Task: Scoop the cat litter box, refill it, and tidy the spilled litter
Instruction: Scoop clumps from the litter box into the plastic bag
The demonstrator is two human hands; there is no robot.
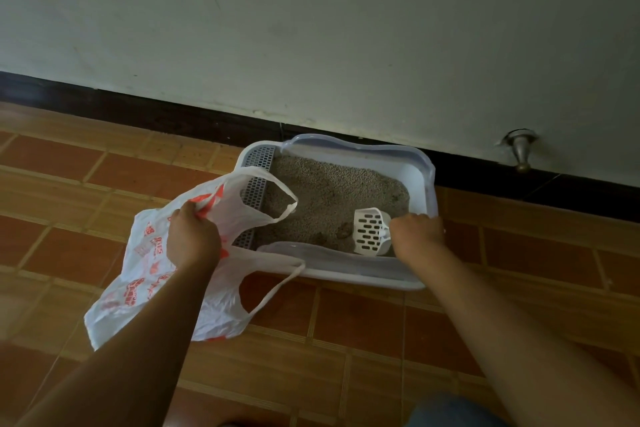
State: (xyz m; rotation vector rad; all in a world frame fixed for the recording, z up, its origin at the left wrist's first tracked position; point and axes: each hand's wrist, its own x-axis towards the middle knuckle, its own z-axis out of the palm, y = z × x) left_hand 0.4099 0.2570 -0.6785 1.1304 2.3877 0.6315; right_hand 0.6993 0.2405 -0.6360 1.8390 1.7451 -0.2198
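A white litter box [420, 170] with grey litter [329, 191] stands on the tiled floor against the wall. Two dark clumps [330, 234] lie in the litter near the front rim. My right hand [417, 234] grips the handle of a white slotted scoop [370, 230], whose blade rests in the litter at the box's front right. My left hand [193, 236] grips the rim of a white plastic bag with orange print [145, 274], held open at the box's left end. One bag handle drapes over the litter, the other over the front rim.
A perforated grey step [258, 163] forms the box's left end. The pale wall with a dark baseboard [138, 111] runs right behind the box. A metal door stopper [521, 152] sticks out of the wall at the right. Brown floor tiles [346, 340] surround the box.
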